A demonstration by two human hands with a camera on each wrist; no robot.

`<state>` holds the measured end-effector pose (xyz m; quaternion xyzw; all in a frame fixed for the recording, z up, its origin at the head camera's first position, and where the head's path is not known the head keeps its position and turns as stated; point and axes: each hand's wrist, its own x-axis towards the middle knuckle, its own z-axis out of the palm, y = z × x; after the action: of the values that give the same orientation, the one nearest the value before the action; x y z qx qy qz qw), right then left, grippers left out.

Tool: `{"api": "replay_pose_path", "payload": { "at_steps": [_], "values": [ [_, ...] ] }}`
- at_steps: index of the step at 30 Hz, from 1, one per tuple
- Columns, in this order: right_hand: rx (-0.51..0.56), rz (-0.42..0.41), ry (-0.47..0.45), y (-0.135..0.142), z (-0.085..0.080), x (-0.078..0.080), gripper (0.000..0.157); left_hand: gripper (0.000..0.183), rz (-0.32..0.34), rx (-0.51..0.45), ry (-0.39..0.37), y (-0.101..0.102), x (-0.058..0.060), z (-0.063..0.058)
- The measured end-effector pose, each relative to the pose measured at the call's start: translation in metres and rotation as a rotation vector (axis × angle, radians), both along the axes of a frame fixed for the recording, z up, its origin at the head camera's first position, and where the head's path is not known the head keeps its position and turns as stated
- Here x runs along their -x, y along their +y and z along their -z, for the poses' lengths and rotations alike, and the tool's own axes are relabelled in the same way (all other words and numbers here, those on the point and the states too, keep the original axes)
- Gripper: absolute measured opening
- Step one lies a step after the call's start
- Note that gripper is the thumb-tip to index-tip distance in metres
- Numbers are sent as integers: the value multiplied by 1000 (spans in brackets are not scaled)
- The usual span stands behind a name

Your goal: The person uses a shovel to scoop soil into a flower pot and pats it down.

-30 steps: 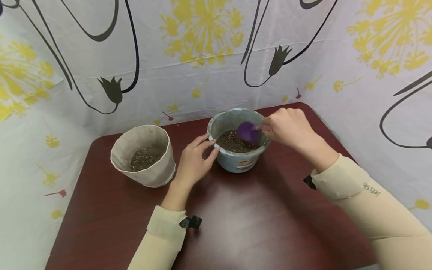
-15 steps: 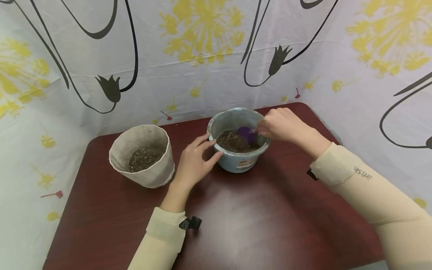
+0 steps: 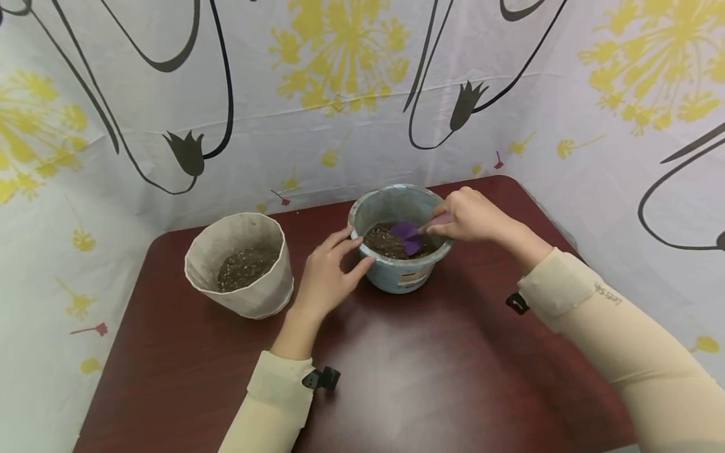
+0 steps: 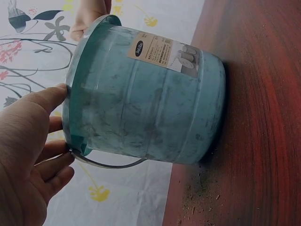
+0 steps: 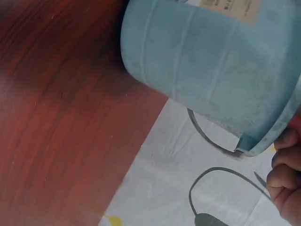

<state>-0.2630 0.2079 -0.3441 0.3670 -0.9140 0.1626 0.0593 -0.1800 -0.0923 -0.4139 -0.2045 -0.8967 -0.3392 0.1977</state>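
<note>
My right hand (image 3: 472, 214) grips the pinkish handle of a small purple hand trowel (image 3: 406, 234) over the right rim of a blue bucket (image 3: 396, 274). The trowel's blade is at the dark soil (image 3: 385, 242) inside; its tip is partly hidden in the soil. With spread, fairly straight fingers, my left hand (image 3: 327, 274) touches the bucket's left rim. In the left wrist view, the left thumb and fingertips meet the rim beside the wire handle (image 4: 110, 165). Curled fingers of the right hand (image 5: 287, 176) appear beyond the rim in the right wrist view.
A whitish pot (image 3: 272, 289) with soil stands left of the bucket on the dark red table (image 3: 396, 377). Soil crumbs (image 4: 197, 197) lie near the bucket's base. Behind the table hangs a white flower-print sheet (image 3: 243, 157).
The trowel's blade has dipped lower into the bucket and turned, its handle now slanting up to the right. The left hand has stayed at the rim.
</note>
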Motion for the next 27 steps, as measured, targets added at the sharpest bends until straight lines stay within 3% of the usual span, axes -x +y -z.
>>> {"api": "replay_pose_path", "payload": {
  "at_steps": [7,15,22,27],
  "values": [
    [123,11,-107,0,4,-3,15,46,-7,11,-5,1,-2,-2],
    [205,189,-281,2,6,-9,13,45,-9,-24,5,2,-1,0],
    [291,368,-391,12,6,-18,29,47,-33,-40,-9,3,-1,-1],
    [340,418,-446,22,6,-24,38,47,-30,-33,-27,3,-2,-2]
  ]
}}
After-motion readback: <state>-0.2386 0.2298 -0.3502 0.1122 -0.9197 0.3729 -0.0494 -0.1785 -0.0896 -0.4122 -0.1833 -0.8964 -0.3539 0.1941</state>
